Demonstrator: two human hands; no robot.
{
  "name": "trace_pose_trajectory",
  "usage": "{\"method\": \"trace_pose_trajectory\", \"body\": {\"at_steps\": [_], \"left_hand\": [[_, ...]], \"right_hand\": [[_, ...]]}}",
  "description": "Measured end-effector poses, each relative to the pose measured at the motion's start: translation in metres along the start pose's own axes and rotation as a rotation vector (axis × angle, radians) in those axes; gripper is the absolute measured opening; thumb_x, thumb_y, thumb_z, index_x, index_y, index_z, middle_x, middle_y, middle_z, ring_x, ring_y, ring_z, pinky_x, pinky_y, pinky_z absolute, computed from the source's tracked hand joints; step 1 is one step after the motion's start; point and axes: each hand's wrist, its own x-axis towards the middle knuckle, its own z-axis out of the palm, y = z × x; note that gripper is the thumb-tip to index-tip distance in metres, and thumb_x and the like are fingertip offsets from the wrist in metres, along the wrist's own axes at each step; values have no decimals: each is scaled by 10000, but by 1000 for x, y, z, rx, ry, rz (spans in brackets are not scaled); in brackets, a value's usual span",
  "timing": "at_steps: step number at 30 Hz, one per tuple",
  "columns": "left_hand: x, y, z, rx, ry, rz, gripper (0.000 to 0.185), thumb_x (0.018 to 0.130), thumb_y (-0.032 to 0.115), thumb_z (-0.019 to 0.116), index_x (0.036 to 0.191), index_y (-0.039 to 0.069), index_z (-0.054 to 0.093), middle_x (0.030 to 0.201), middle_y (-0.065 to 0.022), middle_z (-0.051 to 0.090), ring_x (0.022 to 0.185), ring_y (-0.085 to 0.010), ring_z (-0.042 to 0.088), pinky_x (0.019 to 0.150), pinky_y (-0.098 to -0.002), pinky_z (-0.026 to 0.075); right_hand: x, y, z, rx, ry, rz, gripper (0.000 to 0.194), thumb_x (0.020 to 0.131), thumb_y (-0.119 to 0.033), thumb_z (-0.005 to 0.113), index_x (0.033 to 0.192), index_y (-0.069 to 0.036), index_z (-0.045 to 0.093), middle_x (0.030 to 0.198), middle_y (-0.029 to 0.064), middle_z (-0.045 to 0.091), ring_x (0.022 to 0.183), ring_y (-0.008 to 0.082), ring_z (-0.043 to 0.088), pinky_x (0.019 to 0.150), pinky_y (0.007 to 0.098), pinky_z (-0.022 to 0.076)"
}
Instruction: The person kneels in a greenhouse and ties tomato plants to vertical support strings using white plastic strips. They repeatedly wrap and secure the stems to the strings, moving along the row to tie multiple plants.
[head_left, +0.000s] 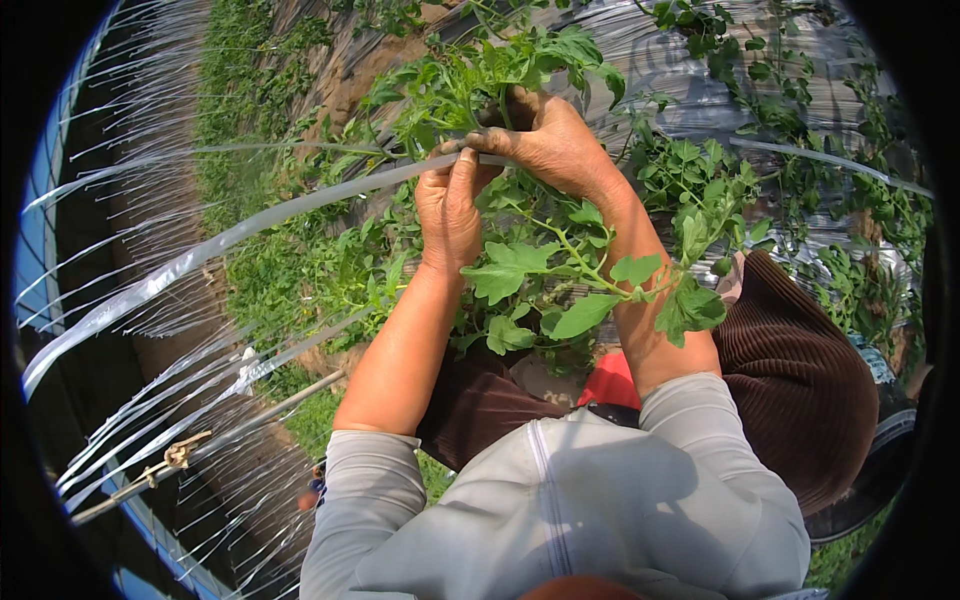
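Observation:
My left hand (452, 206) pinches a translucent plastic strip (300, 202) between thumb and fingers; the strip runs off to the left edge. My right hand (551, 142) meets it from the right, its thumb and a finger on the strip's end beside a green plant stem. The leafy top of the plant (480, 79), which looks like a tomato plant, stands just beyond both hands. Below the right hand, a leafy shoot (577, 262) crosses in front of the right forearm. Some fingertips are hidden by leaves and the other hand.
Many plastic strings (150, 165) hang in rows at the left. A pole (247, 427) with knotted twine lies lower left. More plants (697, 180) grow through plastic mulch film (637, 45) at the right and top. Another strip (832, 156) extends to the right. Something red (611, 381) lies between my knees.

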Motion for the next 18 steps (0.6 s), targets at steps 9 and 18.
{"method": "trace_pose_trajectory", "body": {"at_steps": [9,18], "left_hand": [[14,11,-13,103,86,-62,112,959,85,595,1064,48,577,991,-57,663,872,-154,658,819,-324,560],[15,12,-17,71,156,-88,132,944,105,638,1045,39,585,992,-71,668,891,-179,675,788,-315,591]], "right_hand": [[-1,-6,-13,-514,-20,197,316,869,-192,686,1098,23,657,1005,101,702,876,168,625,798,341,501],[-8,17,14,-896,83,-379,140,729,-128,715,837,-87,636,816,90,597,810,326,638,683,420,527]]}}
